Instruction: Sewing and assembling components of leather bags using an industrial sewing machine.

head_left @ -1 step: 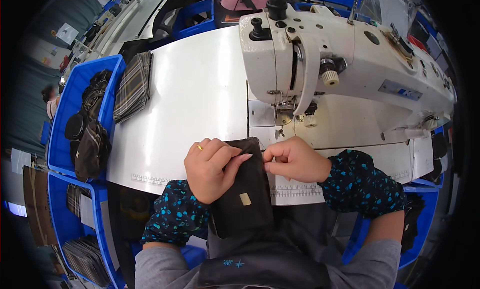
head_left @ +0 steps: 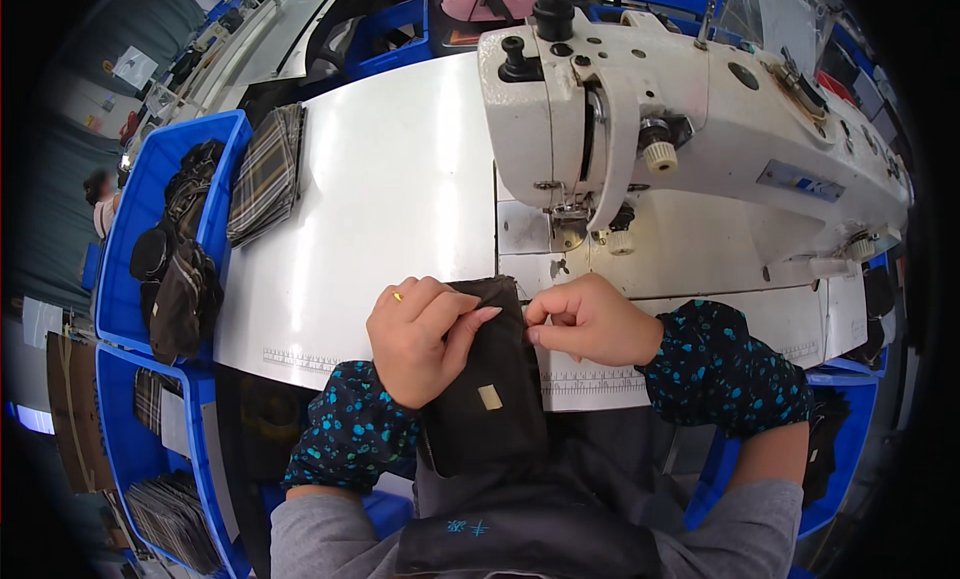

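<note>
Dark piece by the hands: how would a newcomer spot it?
Find the white sewing machine. Below its needle end, the dark piece, bearing a pale patch, juts past the near edge of the table. Unlike dark items in a blue bin, it has the left hand on it and the right hand at its edge.

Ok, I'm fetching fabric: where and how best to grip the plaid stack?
Probably pinch the plaid stack by its long right edge, thumb on top, coming from the right across the white tabletop: its left side sits close by the blue bin.
</note>
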`<state>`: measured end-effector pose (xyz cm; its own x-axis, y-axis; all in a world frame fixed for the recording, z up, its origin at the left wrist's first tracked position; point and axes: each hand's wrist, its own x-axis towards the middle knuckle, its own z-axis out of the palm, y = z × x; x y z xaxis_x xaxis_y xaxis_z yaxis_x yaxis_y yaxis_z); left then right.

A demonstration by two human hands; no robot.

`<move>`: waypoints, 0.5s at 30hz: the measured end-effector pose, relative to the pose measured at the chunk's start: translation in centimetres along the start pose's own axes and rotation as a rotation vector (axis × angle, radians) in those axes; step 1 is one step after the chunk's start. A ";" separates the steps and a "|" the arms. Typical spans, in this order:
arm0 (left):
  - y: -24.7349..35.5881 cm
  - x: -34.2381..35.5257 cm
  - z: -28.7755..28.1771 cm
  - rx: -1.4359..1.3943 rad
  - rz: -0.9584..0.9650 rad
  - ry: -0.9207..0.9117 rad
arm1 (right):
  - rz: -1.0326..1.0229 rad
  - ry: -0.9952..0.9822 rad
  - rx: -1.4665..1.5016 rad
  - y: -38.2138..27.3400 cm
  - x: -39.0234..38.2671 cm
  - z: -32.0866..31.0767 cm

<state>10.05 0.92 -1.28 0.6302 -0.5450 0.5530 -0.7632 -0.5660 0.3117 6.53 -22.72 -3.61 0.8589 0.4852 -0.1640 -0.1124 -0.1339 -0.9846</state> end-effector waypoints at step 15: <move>2.5 -1.1 0.3 0.147 0.237 0.137 | -0.249 0.152 -0.226 1.1 -0.3 0.1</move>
<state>7.52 -0.12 -1.36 0.4044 -0.5900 0.6988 -0.8513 -0.5221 0.0518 6.12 -22.95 -4.60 0.9125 0.3951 0.1064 0.2078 -0.2234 -0.9523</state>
